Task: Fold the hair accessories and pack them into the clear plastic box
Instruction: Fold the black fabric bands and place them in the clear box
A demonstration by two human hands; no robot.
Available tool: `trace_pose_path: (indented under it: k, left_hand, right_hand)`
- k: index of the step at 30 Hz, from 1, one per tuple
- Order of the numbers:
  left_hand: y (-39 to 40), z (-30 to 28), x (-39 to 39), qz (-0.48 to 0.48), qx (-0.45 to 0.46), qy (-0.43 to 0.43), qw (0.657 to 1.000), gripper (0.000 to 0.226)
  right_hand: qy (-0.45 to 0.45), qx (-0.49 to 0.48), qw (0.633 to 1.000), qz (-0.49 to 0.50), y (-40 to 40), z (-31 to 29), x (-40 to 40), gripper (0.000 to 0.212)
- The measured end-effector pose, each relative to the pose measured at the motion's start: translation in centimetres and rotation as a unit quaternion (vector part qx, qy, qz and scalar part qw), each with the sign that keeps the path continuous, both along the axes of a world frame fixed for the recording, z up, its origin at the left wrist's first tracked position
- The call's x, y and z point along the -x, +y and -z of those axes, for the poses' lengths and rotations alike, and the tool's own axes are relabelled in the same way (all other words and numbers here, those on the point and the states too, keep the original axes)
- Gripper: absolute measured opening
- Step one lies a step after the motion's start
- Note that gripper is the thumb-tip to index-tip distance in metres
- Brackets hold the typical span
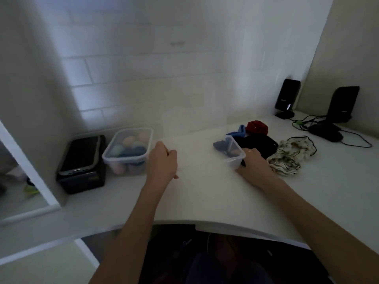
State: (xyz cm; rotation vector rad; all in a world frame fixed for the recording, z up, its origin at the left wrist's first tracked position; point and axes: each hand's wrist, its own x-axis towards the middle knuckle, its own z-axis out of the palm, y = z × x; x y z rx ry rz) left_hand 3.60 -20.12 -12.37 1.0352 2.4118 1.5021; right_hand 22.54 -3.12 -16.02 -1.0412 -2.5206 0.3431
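Fingers of the right hand curl round the near corner of the clear plastic box, whose long axis runs away leftward on the table, beside the hair accessories. The left hand hangs loosely curled, its grip on nothing.

Bare desk between hands; scrunchies crowding right, seemingly lidded box left.

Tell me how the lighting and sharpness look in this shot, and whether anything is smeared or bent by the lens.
Head view: dim, greyish light with a brighter patch on the tiled wall; overall soft, with motion blur smearing the left hand and the clear plastic box at the right hand; the wide-angle lens bows the white desk edge; the lidded box at left is hazy.
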Motion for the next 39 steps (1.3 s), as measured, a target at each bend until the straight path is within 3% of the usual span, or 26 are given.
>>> trace_pose_path:
  k: [3, 9, 11, 13, 15, 17, 20, 23, 24, 25, 27, 29, 32, 36, 39]
  left_hand:
    - [-0.2, 0.7, 0.2, -0.018, -0.032, -0.027, 0.999, 0.026]
    - [-0.2, 1.1, 0.4, -0.034, -0.035, -0.038, 0.998, 0.024]
    - [0.0, 1.3, 0.7, -0.043, -0.025, -0.034, 0.998, 0.024]
    - [0.1, 1.4, 1.1, -0.05, -0.014, -0.04, 0.998, 0.025]
    - [0.2, 1.3, 1.2, -0.054, 0.003, -0.03, 0.998, 0.021]
    - [0.5, 1.0, 0.7, -0.055, 0.028, -0.005, 0.998, 0.017]
    - [0.9, 0.5, -0.3, -0.082, 0.08, 0.111, 0.987, 0.023]
    - [1.3, 0.4, -0.3, -0.031, 0.013, 0.267, 0.963, 0.026]
    - [1.8, 0.5, 0.1, 0.01, -0.022, 0.269, 0.963, 0.028]
    - [2.3, 0.2, 0.5, 0.057, -0.054, 0.212, 0.974, 0.032]
    - [3.4, -1.2, 1.3, 0.15, -0.097, -0.005, 0.984, 0.037]
    - [4.7, -2.0, 2.1, 0.215, -0.119, -0.164, 0.955, 0.033]
    - [5.9, -1.9, 3.2, 0.221, -0.116, -0.168, 0.954, 0.027]
    - [6.5, -0.9, 4.2, 0.194, -0.155, -0.155, 0.956, 0.012]
    - [6.5, -0.7, 4.5, 0.204, -0.168, -0.139, 0.954, 0.024]
  right_hand:
    - [-0.051, -0.068, 0.995, 0.052, -0.2, -0.2, 0.4, 0.037]
    - [-0.149, -0.16, 0.972, 0.087, -1.2, -0.2, 1.0, 0.021]
    - [-0.069, -0.115, 0.983, 0.123, -1.4, -1.4, 0.8, 0.02]
    - [0.102, -0.055, 0.982, 0.149, -1.8, -2.9, 0.2, 0.019]
    - [0.279, -0.027, 0.95, 0.137, -2.9, -5.0, 0.6, 0.011]
    - [0.387, 0.059, 0.916, 0.091, -3.8, -6.8, 2.1, 0.004]
    - [0.347, 0.252, 0.903, -0.028, -3.8, -8.1, 5.4, 0.015]
    - [0.278, 0.361, 0.888, -0.069, -3.1, -8.4, 8.1, 0.01]
    - [0.262, 0.374, 0.886, -0.078, -2.7, -8.2, 8.6, 0.007]
    - [0.246, 0.39, 0.882, -0.095, -2.5, -8.2, 8.9, 0.006]
    - [0.229, 0.421, 0.869, -0.125, -2.0, -7.7, 9.3, 0.009]
    - [0.234, 0.437, 0.857, -0.142, -1.9, -7.1, 9.4, 0.012]
    - [0.27, 0.466, 0.829, -0.152, -1.9, -6.4, 9.5, 0.017]
    - [0.256, 0.476, 0.82, -0.19, -1.7, -6.1, 9.5, 0.03]
    - [0.226, 0.477, 0.821, -0.217, -1.7, -5.9, 9.8, 0.036]
